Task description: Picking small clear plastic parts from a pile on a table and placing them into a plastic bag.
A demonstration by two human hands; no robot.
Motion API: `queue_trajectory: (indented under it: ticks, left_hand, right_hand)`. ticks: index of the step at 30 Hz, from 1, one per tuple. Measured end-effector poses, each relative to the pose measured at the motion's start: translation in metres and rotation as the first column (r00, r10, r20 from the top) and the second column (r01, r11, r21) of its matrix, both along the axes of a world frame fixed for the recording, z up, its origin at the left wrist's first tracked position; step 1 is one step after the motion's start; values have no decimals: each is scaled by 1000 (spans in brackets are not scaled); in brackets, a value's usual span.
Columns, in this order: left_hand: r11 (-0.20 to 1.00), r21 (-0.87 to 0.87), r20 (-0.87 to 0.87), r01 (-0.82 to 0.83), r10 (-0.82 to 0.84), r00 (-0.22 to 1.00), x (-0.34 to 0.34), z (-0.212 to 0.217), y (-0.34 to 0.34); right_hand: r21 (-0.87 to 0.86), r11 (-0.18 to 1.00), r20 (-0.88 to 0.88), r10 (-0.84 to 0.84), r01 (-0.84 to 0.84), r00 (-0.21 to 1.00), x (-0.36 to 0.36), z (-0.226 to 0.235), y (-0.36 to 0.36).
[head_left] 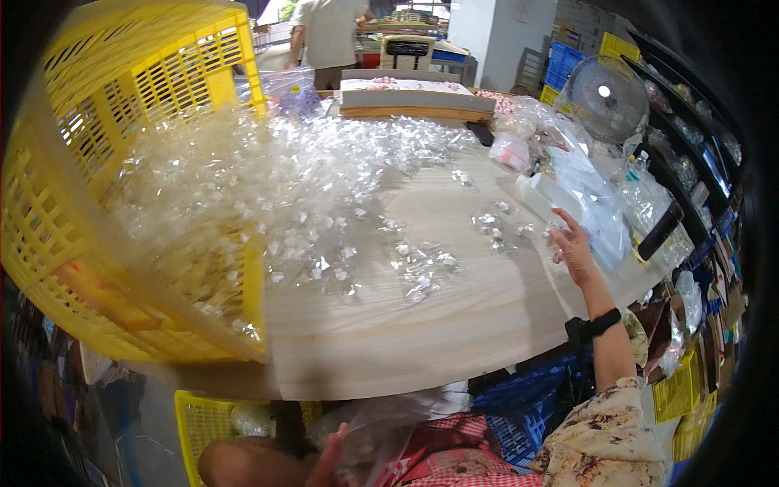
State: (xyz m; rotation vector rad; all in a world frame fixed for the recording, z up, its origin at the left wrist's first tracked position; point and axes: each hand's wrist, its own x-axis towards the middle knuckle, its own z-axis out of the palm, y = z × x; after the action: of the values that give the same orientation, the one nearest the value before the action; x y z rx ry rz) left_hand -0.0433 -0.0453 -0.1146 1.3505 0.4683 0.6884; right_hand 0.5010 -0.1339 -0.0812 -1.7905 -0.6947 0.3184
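The right hand (578,253) reaches over the right side of the bench (349,345), its fingers (565,217) spread and curled beside small clear-wrapped white pieces (497,230); whether they pinch one cannot be told. Just beyond it, at right of centre, lie a white bottle (545,195) and pale plastic sheeting (596,215), leaving little room on that side.

The left hand (329,458) is at the bottom of the frame, below the bench's front edge, beside a clear plastic bag (369,430); its grip cannot be made out.

A yellow crate (122,312) fills the left of the frame, its open side facing right, and a heap of wrapped pieces (324,174) spreads from it toward upper centre. Smaller clusters lie mid-frame. Open wood runs from the crate's lower rim to the right forearm, along the curved front edge. A grey-sided tray (414,96) bounds the far side at upper centre.
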Motion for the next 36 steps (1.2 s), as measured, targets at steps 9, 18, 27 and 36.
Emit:
queue_trajectory:
  ticks: [9, 18, 27, 36]
  left_hand:
    - [967, -255, 204, -10, 64, 977, 14, -1, -8]
    - [992, 125, 78, -8, -1, 997, -3, -11, 1]
    - [983, -163, 196, 83, -50, 979, -4, -1, 2]
    - [989, -149, 20, 1, 2, 1000, 1, -11, 2]
  right_hand:
    - [112, 139, 227, 961, -984, 161, -253, -6, 68]
    - [-404, 658, 680, 681, -636, 273, -197, 14, 99]
    - [-558, 828, 569, 427, -52, 703, 46, -40, 107]
    - [-446, 884, 747, 452, -137, 487, 54, -63, 111]
